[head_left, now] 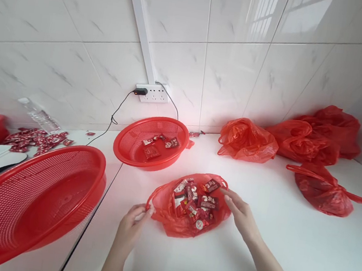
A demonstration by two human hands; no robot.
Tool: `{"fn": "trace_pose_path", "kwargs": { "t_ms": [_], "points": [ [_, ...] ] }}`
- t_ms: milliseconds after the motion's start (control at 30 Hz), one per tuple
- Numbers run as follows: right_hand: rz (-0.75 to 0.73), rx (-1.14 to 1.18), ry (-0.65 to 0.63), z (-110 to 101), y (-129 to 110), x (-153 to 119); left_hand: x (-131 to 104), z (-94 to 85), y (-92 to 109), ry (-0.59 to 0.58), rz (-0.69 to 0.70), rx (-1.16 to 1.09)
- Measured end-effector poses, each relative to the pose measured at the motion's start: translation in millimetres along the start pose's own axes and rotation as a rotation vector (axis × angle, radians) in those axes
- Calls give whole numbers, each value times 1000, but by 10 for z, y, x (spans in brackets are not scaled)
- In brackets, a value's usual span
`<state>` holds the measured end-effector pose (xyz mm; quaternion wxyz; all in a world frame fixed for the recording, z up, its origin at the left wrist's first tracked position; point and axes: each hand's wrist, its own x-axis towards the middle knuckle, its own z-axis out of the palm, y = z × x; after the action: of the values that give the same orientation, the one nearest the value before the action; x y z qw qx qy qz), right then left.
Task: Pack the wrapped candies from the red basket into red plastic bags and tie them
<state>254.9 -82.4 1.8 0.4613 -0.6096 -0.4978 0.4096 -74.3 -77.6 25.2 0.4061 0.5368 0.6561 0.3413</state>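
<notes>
A red plastic bag (169, 225) lies spread wide on the white table, its mouth facing up. Inside it are several small wrapped packets (208, 202), mostly dark red with white print. My left hand (132, 221) pinches the bag's left edge near its handle loop. At the bag's upper right rim is my right hand (239, 210), fingers stretched out and touching the plastic. Whether those fingertips grip the handle there is hard to make out.
Behind the bag stands a red basket (122, 148) with a few packets; a larger red basket (58, 208) is at left. Filled red bags (249, 140) line the wall at right, with a tied bag (323, 192) nearer. Loose packets (34, 138) and a clear bottle (42, 115) lie far left.
</notes>
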Motion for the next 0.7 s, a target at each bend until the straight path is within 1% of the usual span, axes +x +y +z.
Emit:
{"fn": "trace_pose_path", "kwargs": {
  "t_ms": [67, 133, 233, 367, 467, 533, 600, 667, 700],
  "points": [
    [-71, 53, 15, -46, -168, 57, 20, -14, 167, 52, 45, -114],
    [-171, 95, 32, -102, -366, 108, 43, -30, 379, 44, 136, -233],
    [-324, 171, 55, -174, -675, 157, 88, -59, 710, 29, 312, -377],
    [-489, 327, 56, -239, -1047, 179, 157, -113, 1101, -13, 407, -623],
    [-584, 373, 25, -273, -1270, 223, 204, -154, 1367, -85, 533, -747],
    [-638, 346, 24, -272, -1363, 288, 238, -164, 1521, -160, 590, -789],
    [-662, 258, 72, -234, -1397, 367, 281, -153, 1634, -227, 607, -800],
    [-636, 124, 147, -155, -1371, 417, 344, -120, 1692, -265, 577, -766],
    [-621, 58, 191, -101, -1338, 414, 382, -97, 1700, -265, 549, -735]
  ]
}}
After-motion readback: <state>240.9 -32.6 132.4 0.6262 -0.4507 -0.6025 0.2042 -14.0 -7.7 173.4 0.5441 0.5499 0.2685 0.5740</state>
